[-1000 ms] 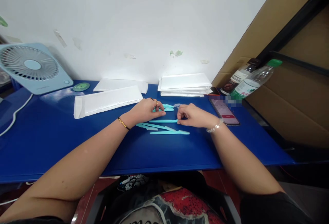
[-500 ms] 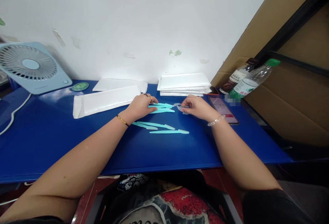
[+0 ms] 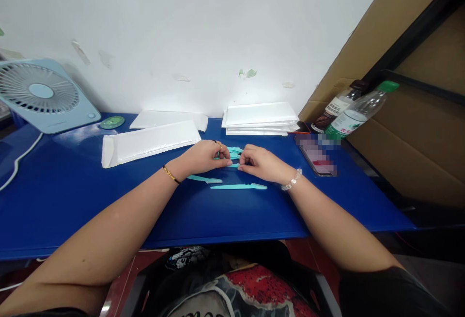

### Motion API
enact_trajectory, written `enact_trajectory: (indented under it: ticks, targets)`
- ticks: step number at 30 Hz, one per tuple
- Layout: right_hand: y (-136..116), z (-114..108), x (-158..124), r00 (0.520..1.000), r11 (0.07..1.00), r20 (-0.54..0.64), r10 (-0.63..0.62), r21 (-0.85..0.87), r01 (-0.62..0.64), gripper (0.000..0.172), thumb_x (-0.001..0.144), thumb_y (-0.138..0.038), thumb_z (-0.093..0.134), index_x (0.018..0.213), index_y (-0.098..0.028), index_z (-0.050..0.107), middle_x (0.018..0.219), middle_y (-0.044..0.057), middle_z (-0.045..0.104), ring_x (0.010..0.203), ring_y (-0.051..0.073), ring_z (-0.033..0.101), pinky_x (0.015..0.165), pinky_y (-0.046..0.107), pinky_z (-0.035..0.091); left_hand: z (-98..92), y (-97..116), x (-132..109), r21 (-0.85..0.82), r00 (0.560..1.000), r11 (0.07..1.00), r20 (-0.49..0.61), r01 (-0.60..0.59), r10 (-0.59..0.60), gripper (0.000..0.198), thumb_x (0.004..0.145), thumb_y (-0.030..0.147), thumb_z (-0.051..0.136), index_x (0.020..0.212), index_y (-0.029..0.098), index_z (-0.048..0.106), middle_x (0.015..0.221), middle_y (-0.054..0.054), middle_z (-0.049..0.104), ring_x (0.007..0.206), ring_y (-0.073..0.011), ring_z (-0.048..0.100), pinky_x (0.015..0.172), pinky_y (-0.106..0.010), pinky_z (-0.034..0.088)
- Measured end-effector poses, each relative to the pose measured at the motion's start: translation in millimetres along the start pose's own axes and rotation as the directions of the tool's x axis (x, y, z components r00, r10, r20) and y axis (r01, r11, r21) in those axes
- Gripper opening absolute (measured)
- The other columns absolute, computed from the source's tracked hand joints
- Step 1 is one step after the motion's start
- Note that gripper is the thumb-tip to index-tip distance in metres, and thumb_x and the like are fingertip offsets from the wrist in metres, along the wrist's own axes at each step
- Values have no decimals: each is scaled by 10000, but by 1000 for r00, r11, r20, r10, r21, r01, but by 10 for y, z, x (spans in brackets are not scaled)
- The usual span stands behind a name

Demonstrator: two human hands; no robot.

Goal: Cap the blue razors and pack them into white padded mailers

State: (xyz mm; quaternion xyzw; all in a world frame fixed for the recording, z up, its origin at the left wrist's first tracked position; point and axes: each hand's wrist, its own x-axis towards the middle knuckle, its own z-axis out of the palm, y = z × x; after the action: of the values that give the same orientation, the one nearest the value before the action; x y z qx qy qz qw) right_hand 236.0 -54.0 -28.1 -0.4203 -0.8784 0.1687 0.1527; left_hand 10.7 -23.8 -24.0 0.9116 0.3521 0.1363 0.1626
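My left hand (image 3: 210, 156) is pinched around a turquoise eyebrow razor (image 3: 235, 165), gripping it at its left end. Close against the other end of that razor, the fingers of my right hand (image 3: 261, 163) are pressed together; whatever they hold is hidden. Just beyond the fingertips lie several more turquoise razors (image 3: 235, 150), partly covered by both hands. Nearer to me, one razor (image 3: 205, 179) lies beside my left wrist, and another razor (image 3: 238, 186) rests flat on the blue table (image 3: 232, 215).
Padded white envelopes lie left (image 3: 152, 143) and in a stack (image 3: 259, 116) by the wall. A fan (image 3: 47, 94) and a round green disc (image 3: 112, 122) are at left. A phone (image 3: 316, 154) and two bottles (image 3: 332, 113) (image 3: 358, 113) stand at right near cardboard.
One razor from the near group has been picked up and is now between my hands. My right hand has moved left, close to my left; the clear pieces by it are out of sight.
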Motion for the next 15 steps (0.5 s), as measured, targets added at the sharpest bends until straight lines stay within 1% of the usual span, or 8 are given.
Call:
enact_trajectory:
  ticks: [2, 6, 10, 12, 13, 15]
  targets:
    - [37, -41, -3, 999, 999, -51, 18, 30, -16, 115, 824, -286, 611, 795, -175, 606, 849, 30, 544, 698, 127, 500, 620, 246, 359, 18, 31, 15, 2, 1000, 1000, 22, -11, 11, 234, 837, 403, 531, 842, 215, 670, 766, -11, 648, 712, -147, 565, 627, -264, 390]
    - [133, -112, 3, 993, 999, -113, 40, 41, -36, 111, 814, -282, 614, 775, -177, 615, 846, 28, 555, 703, 127, 516, 630, 246, 373, 50, 6, 56, 34, 999, 999, -46, 22, -20, 207, 838, 358, 522, 821, 211, 666, 773, -10, 661, 715, -152, 570, 644, -277, 396]
    - [351, -163, -4, 974, 985, -145, 172, -3, -174, 146, 785, -305, 633, 720, -175, 618, 812, 35, 575, 687, 138, 526, 619, 256, 381, 44, -142, 58, 105, 990, 988, -91, 116, -107, 227, 833, 372, 519, 816, 208, 675, 810, -26, 671, 773, -175, 578, 655, -282, 400]
    - [433, -192, -21, 962, 971, -141, 235, -9, -239, 167, 768, -328, 648, 706, -175, 622, 784, 37, 582, 682, 145, 535, 608, 259, 384, 37, -221, 48, 110, 985, 983, -101, 149, -139, 227, 816, 391, 544, 863, 216, 679, 805, -26, 662, 785, -180, 575, 650, -276, 400]
    - [445, -209, -34, 958, 968, -143, 248, -7, -252, 175, 765, -339, 652, 710, -174, 626, 779, 38, 584, 679, 146, 537, 604, 259, 385, 34, -247, 44, 109, 983, 982, -114, 154, -142, 236, 805, 401, 560, 902, 219, 675, 807, -27, 653, 789, -182, 572, 647, -274, 399]
    - [401, -248, -67, 964, 975, -148, 222, 20, -222, 189, 761, -361, 659, 742, -175, 634, 795, 38, 588, 682, 143, 541, 601, 257, 389, 27, -263, 37, 106, 981, 984, -149, 143, -127, 279, 786, 421, 587, 965, 219, 660, 828, -31, 638, 802, -186, 566, 653, -274, 400]
